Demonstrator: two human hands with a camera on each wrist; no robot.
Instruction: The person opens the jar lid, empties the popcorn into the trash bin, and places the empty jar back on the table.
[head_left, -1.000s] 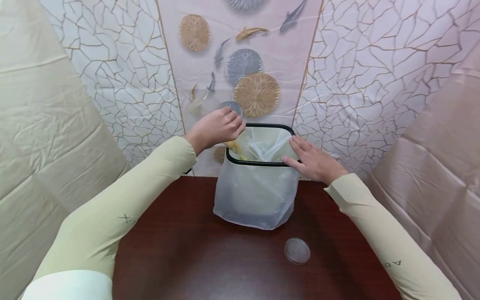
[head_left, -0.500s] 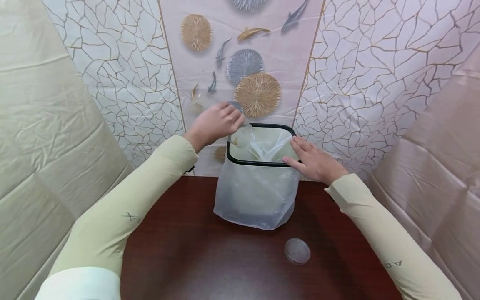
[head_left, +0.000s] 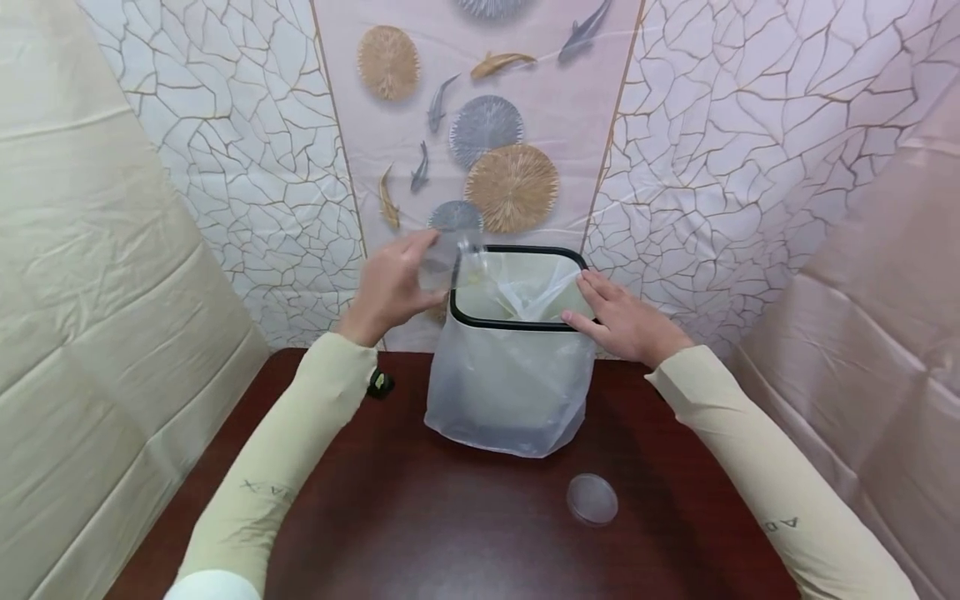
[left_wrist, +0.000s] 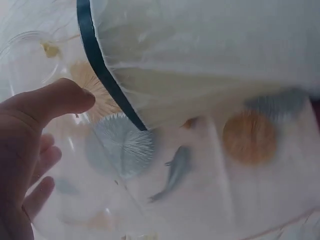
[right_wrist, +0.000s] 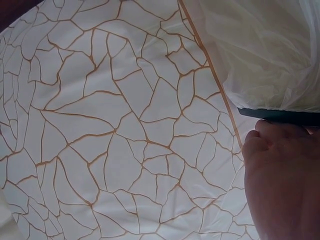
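My left hand (head_left: 392, 283) grips a clear plastic jar (head_left: 467, 250) tipped on its side, its mouth end over the left side of a trash bin. A small yellow bit (left_wrist: 49, 49) clings near the jar's mouth in the left wrist view. The bin has a black rim (head_left: 517, 326), and a translucent bag (head_left: 510, 396) lines it and hangs down outside. My right hand (head_left: 630, 321) rests on the rim's right corner with its fingers extended. In the right wrist view, the fingertips meet the dark rim (right_wrist: 280, 116). The bin's bottom is hidden.
A round clear lid (head_left: 592, 499) lies on the dark wooden table (head_left: 450, 533), in front of the bin and to the right. Patterned cloth (head_left: 667, 150) hangs close behind the bin, with beige cloth (head_left: 67, 317) at both sides.
My left hand has turned and moved left and lower, bringing the jar from upturned to sideways. The yellow pieces seen at its mouth earlier are mostly gone. My right hand has stayed put.
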